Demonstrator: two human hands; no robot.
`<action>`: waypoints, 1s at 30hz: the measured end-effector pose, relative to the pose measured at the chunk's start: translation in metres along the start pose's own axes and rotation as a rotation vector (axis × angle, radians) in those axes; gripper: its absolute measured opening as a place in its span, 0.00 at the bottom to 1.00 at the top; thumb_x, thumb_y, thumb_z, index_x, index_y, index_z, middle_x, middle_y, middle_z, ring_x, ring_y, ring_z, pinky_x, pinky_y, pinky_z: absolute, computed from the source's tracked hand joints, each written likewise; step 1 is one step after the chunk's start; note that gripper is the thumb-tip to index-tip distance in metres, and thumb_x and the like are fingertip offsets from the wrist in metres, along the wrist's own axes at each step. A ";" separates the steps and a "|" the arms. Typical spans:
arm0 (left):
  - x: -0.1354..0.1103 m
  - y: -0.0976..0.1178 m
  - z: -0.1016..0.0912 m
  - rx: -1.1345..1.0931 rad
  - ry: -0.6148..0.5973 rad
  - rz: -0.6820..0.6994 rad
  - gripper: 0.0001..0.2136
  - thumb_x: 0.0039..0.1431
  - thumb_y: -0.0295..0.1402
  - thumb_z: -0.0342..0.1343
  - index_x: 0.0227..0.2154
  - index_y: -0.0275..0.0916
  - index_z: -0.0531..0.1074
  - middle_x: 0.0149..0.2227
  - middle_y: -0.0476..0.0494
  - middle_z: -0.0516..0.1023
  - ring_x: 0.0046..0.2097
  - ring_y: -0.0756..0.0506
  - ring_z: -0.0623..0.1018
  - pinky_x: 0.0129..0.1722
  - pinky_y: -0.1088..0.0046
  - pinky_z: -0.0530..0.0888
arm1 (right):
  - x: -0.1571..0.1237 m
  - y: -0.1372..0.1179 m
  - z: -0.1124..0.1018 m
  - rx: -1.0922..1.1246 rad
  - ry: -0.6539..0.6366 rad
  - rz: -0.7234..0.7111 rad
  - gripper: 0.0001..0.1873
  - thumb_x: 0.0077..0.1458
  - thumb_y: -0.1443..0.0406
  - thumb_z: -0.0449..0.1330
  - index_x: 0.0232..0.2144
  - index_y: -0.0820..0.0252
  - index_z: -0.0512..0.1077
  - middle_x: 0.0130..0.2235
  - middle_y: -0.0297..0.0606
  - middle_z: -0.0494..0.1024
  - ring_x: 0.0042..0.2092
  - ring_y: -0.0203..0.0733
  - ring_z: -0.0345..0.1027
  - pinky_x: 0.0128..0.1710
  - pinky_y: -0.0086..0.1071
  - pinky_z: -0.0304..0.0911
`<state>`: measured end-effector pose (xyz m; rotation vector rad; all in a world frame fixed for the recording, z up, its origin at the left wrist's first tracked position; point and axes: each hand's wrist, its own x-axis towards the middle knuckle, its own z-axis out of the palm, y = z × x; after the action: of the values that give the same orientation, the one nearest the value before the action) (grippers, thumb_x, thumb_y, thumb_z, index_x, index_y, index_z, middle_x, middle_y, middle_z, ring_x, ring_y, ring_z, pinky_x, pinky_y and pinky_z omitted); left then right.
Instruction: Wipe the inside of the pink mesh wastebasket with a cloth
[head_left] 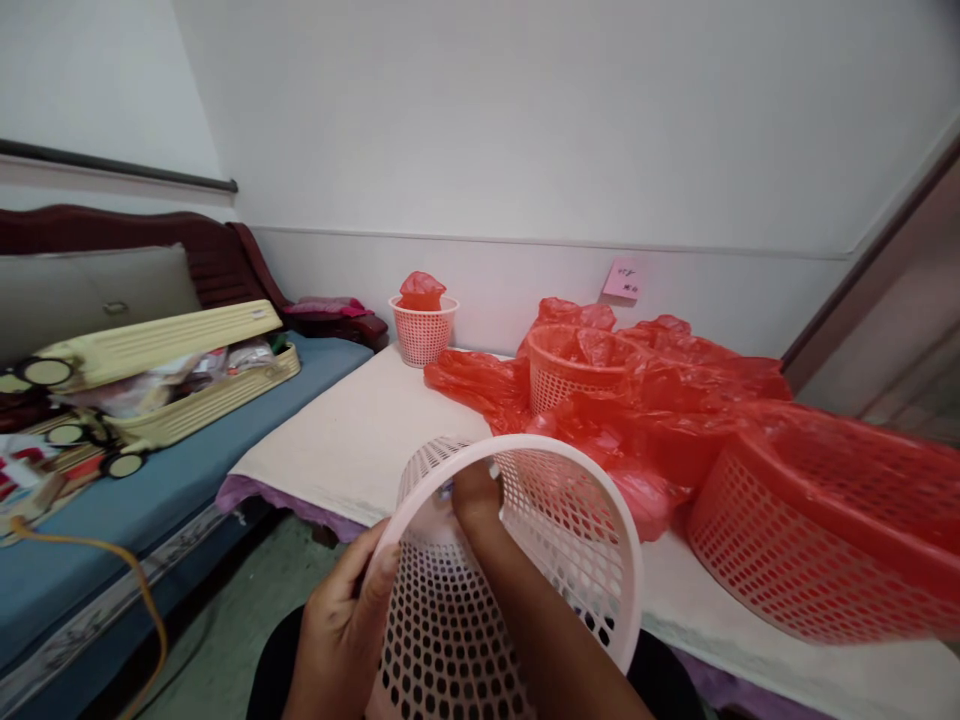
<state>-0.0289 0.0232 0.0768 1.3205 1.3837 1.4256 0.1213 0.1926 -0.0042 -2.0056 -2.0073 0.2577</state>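
A pale pink perforated plastic wastebasket (431, 620) lies tilted over my lap, its round mouth turned toward me. My left hand (341, 610) is closed on its rim at the left, thumb on the inner side. Deep inside the basket is my right hand (477, 495), near the bottom. Its fingers look curled, and a small pale, bluish bit shows beside them; what it is I cannot make out.
Red plastic bags (600, 430) cover the right of the white-topped table (322, 430). Among them stand a lined basket (551, 385) and a large lined basket (787, 550). Another basket (424, 335) stands at the back. An open yellow suitcase (202, 400) lies on the blue bed at left.
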 end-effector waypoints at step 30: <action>-0.003 -0.008 -0.004 -0.070 0.072 -0.048 0.18 0.57 0.49 0.57 0.45 0.48 0.78 0.47 0.51 0.82 0.50 0.44 0.78 0.49 0.75 0.74 | 0.001 0.000 0.040 0.953 0.045 0.174 0.16 0.64 0.61 0.57 0.50 0.62 0.69 0.49 0.42 0.75 0.45 0.42 0.74 0.43 0.40 0.72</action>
<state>-0.0333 0.0202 0.0691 1.1942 1.3896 1.4883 0.1079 0.1965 -0.0415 -1.5038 -1.2688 0.9754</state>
